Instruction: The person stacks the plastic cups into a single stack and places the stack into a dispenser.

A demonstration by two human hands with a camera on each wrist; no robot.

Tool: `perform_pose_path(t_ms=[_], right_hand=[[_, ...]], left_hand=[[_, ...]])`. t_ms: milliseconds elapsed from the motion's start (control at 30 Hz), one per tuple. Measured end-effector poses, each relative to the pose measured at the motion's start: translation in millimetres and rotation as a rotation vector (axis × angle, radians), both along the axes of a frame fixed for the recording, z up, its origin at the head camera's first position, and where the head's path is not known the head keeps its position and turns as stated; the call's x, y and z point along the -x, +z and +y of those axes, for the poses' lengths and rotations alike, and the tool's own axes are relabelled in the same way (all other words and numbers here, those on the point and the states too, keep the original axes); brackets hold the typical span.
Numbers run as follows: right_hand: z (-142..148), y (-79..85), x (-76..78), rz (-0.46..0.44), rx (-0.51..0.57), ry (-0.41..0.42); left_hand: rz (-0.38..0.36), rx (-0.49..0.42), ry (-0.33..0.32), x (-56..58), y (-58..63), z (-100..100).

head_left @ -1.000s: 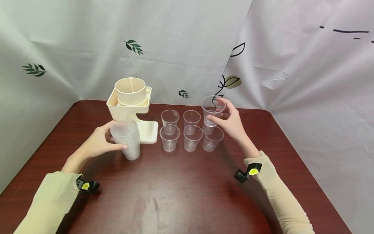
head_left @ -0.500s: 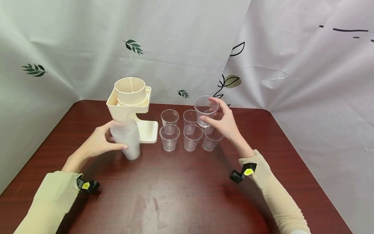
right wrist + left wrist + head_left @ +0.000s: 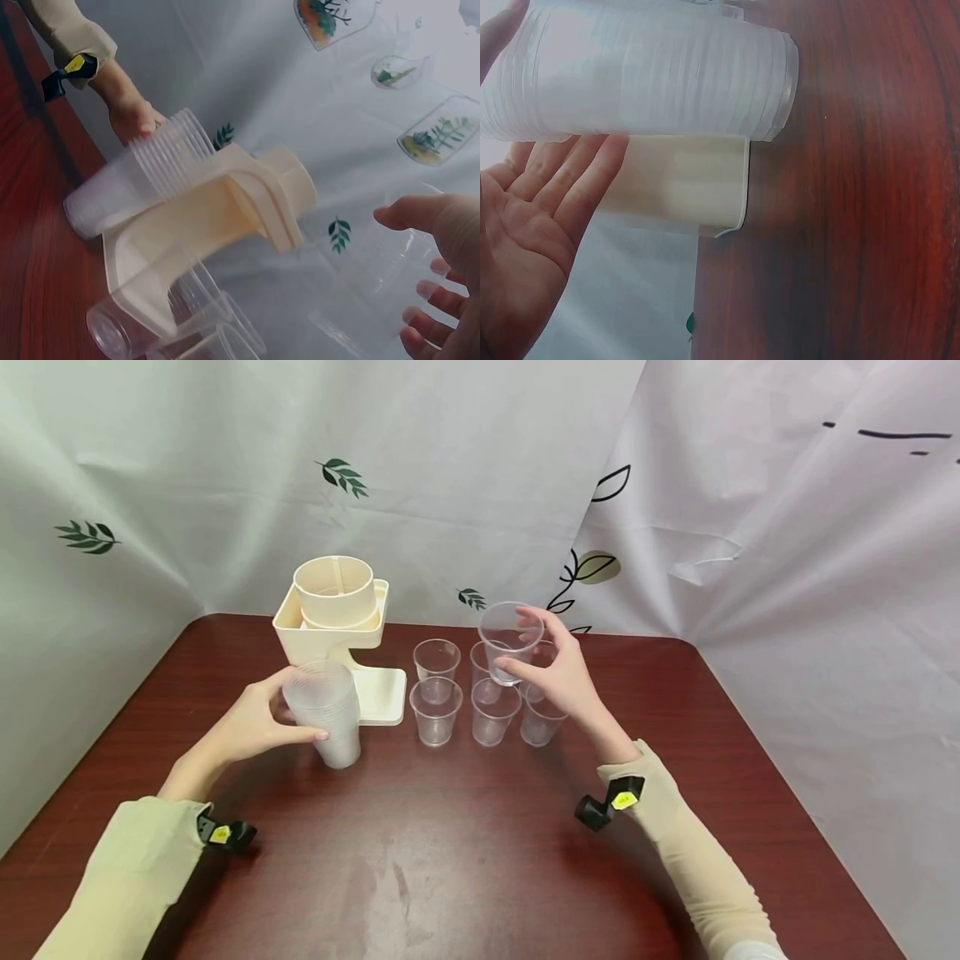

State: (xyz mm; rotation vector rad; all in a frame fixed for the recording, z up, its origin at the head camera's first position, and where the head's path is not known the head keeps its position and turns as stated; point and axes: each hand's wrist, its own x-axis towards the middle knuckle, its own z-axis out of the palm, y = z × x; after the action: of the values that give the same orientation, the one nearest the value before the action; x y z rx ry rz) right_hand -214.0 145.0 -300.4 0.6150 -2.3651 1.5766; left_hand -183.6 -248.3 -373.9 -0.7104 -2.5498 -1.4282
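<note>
My left hand (image 3: 247,722) grips a tall stack of nested clear plastic cups (image 3: 333,718), upright beside the cream stand. The left wrist view shows the stack (image 3: 660,75) close up, with the fingers (image 3: 589,176) against its side. Above the back row of cups, my right hand (image 3: 562,672) holds a single clear plastic cup (image 3: 495,631) by its side, mouth up. That cup (image 3: 360,289) is faint in the right wrist view. Two rows of clear cups stand upright on the table, including a front left cup (image 3: 435,714), a front middle cup (image 3: 491,714) and a front right cup (image 3: 540,727).
A cream stand (image 3: 382,697) with a round open container (image 3: 333,593) on top is behind the stack. The dark red wooden table (image 3: 450,827) stretches toward me. A pale curtain (image 3: 465,485) with leaf prints hangs behind the table.
My right hand has moved left with its cup, from over the right end of the back row to over its middle cup. The left hand and its stack have stayed put.
</note>
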Motion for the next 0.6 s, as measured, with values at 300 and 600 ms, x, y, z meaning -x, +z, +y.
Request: perform_pose_path(t_ms=[300, 600], right_hand=[[-13.5, 1.8, -1.5, -0.011, 0.0, 0.028], [-33.7, 27.3, -25.4, -0.05, -0.001, 0.053]], left_hand=[[-0.018, 0.01, 0.002, -0.1, 1.4, -0.1], [-0.017, 0.012, 0.006, -0.8, 0.9, -0.6]])
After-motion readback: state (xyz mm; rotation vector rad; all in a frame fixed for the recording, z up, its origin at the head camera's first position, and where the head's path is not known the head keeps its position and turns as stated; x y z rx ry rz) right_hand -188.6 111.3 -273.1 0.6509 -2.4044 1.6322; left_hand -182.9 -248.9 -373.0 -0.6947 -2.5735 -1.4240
